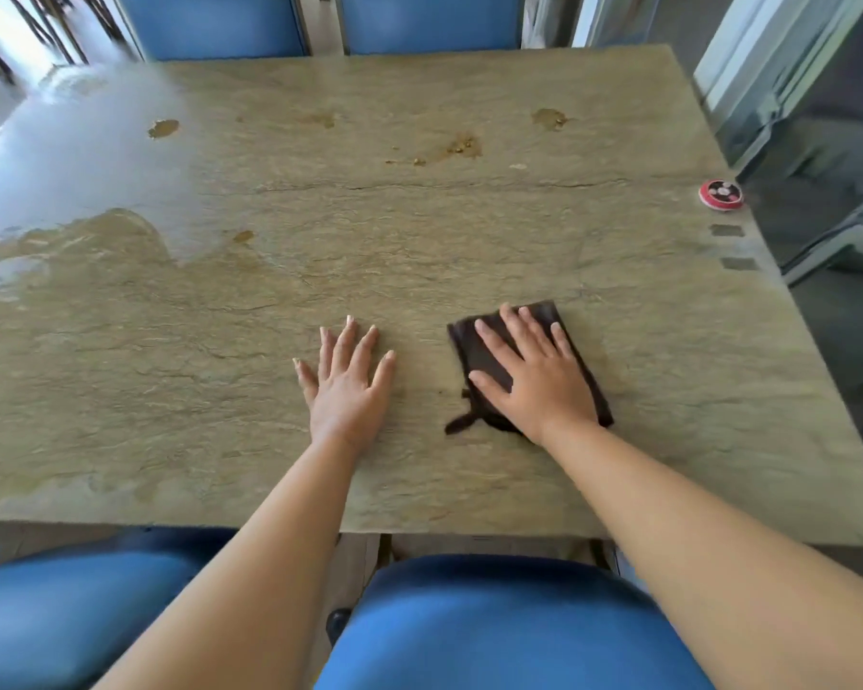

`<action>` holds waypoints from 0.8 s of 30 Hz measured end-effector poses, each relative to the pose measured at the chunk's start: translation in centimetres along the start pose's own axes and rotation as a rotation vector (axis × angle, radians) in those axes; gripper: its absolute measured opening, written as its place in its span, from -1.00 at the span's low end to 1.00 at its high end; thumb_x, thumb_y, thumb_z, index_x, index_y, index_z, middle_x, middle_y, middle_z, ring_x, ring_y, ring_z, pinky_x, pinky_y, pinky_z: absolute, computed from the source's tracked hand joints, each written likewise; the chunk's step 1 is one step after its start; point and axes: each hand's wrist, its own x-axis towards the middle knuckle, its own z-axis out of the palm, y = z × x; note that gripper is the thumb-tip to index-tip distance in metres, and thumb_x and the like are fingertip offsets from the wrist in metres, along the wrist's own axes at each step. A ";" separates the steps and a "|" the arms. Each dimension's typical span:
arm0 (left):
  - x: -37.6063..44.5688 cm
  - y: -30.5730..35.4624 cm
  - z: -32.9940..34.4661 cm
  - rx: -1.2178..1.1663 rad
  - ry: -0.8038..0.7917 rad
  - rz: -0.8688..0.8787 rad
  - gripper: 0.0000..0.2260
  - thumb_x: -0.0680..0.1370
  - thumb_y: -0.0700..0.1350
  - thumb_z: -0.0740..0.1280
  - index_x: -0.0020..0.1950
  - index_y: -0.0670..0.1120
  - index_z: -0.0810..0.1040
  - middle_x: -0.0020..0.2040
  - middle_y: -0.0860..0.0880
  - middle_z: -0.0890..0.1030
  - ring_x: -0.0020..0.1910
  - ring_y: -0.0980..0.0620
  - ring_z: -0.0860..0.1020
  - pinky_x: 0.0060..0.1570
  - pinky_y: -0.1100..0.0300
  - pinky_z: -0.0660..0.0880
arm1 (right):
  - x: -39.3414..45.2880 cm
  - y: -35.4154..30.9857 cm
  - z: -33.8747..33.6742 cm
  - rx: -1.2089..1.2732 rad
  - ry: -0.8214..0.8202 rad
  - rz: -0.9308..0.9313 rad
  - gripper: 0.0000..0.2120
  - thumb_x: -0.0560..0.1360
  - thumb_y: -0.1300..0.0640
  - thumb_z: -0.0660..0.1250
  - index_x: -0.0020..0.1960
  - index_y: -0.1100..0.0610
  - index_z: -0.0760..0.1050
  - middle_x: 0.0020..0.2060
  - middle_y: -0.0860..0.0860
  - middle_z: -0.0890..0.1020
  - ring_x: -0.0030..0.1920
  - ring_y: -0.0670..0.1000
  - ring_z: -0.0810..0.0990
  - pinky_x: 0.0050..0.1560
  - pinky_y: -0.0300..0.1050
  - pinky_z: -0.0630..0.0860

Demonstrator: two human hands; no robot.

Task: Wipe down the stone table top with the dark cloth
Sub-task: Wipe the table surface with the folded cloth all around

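Cloth (484, 358), dark and folded, lies near the bench (419, 241) front edge under the right hand (534, 376), fingers (492, 336) flat and spread, pressing, gripping nothing. Left hand (347, 383) rests flat beside it.

text: none legible | red round disc (720, 194): markings too small to read

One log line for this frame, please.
right hand flat on dark cloth | left hand flat on table | spills unwiped
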 end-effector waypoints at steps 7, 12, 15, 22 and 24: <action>-0.6 5.2 3.1 -0.025 0.006 0.133 -0.56 0.65 0.14 -0.02 0.51 0.10 0.29 0.57 0.19 0.11 0.55 0.19 -0.13 0.47 -0.06 -0.38 | -7.1 0.9 -1.2 -0.049 -0.172 -0.503 -0.38 0.56 -0.30 -0.08 0.55 -0.15 -0.17 0.56 0.02 -0.17 0.53 0.06 -0.29 0.48 0.13 -0.31; 0.6 9.0 5.3 0.047 -0.004 0.162 -0.56 0.66 0.09 -0.05 0.54 0.11 0.21 0.57 0.22 0.06 0.55 0.20 -0.15 0.45 -0.15 -0.37 | -4.9 7.7 -1.3 -0.034 -0.094 -0.363 -0.41 0.55 -0.32 -0.05 0.53 -0.22 -0.02 0.56 -0.07 -0.02 0.56 -0.01 -0.10 0.51 0.15 -0.17; 0.6 9.6 6.6 0.204 0.029 0.181 -0.52 0.63 0.09 -0.08 0.57 0.14 0.02 0.58 0.24 -0.06 0.54 0.19 -0.22 0.44 -0.23 -0.36 | -0.3 9.4 -1.4 -0.027 -0.006 0.051 -0.38 0.51 -0.35 -0.15 0.53 -0.22 -0.04 0.57 -0.04 -0.03 0.56 0.01 -0.07 0.51 0.17 -0.14; 1.0 9.4 7.1 0.219 0.054 0.194 -0.44 0.55 0.11 -0.20 0.58 0.15 -0.05 0.57 0.26 -0.11 0.53 0.22 -0.25 0.45 -0.21 -0.35 | 6.9 6.1 -1.2 0.040 -0.026 0.471 -0.38 0.57 -0.28 -0.14 0.55 -0.10 -0.18 0.56 0.07 -0.19 0.54 0.13 -0.25 0.47 0.25 -0.27; 1.0 9.2 7.0 0.196 0.052 0.198 -0.41 0.53 0.14 -0.25 0.58 0.14 -0.07 0.57 0.26 -0.12 0.53 0.24 -0.25 0.45 -0.18 -0.36 | 4.8 5.2 -1.1 0.014 -0.018 0.165 -0.39 0.56 -0.29 -0.13 0.55 -0.13 -0.15 0.57 0.04 -0.15 0.55 0.09 -0.23 0.49 0.20 -0.25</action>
